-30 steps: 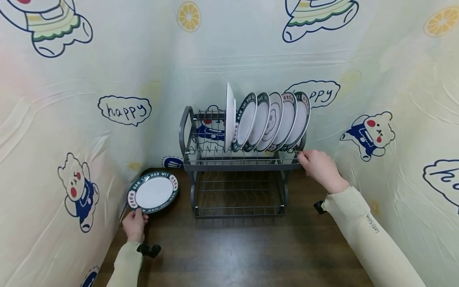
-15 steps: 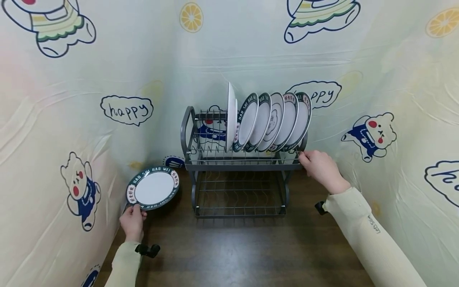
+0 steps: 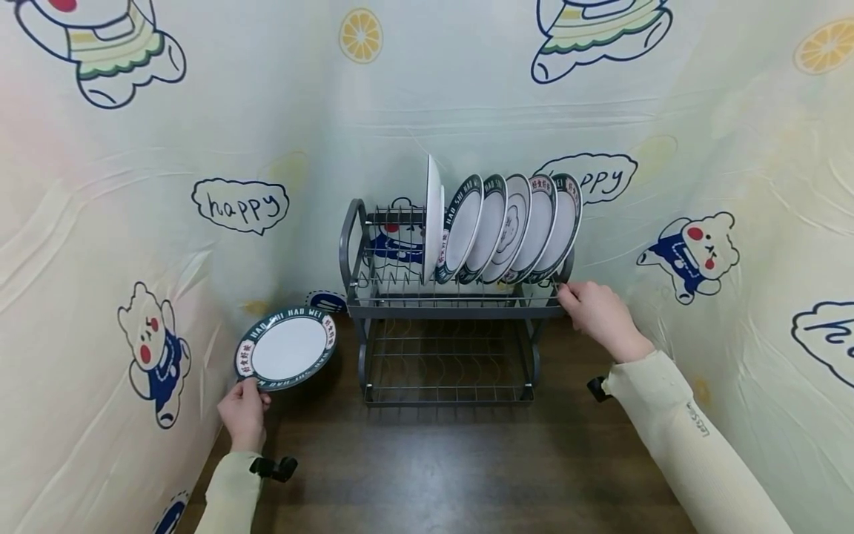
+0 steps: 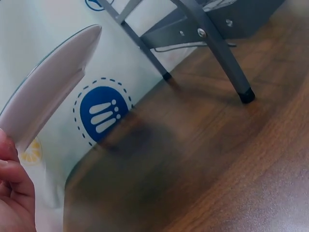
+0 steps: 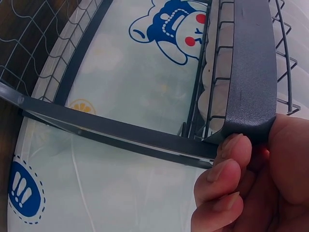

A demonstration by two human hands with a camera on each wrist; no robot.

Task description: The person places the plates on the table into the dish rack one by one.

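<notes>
My left hand (image 3: 244,415) pinches the near rim of a white plate (image 3: 288,348) with a dark green lettered border, at the left of the table. In the left wrist view that plate (image 4: 53,84) is tilted and off the tabletop, its pale underside showing. My right hand (image 3: 603,319) grips the front right corner of a grey two-tier dish rack (image 3: 454,311); in the right wrist view its fingers curl under the rack's frame (image 5: 253,67). Several plates (image 3: 508,230) stand on edge in the upper tier, from its middle to the right end.
The rack's lower tier (image 3: 450,363) is a wire shelf holding no dishes. A brown wood-grain table (image 3: 427,467) lies beneath. Cloth printed with bears (image 3: 690,252) and lettering hangs at the back and both sides.
The left hand has lifted the plate a little off the table and shifted slightly left. The right hand keeps its grip on the rack. The whole head view has drifted slightly.
</notes>
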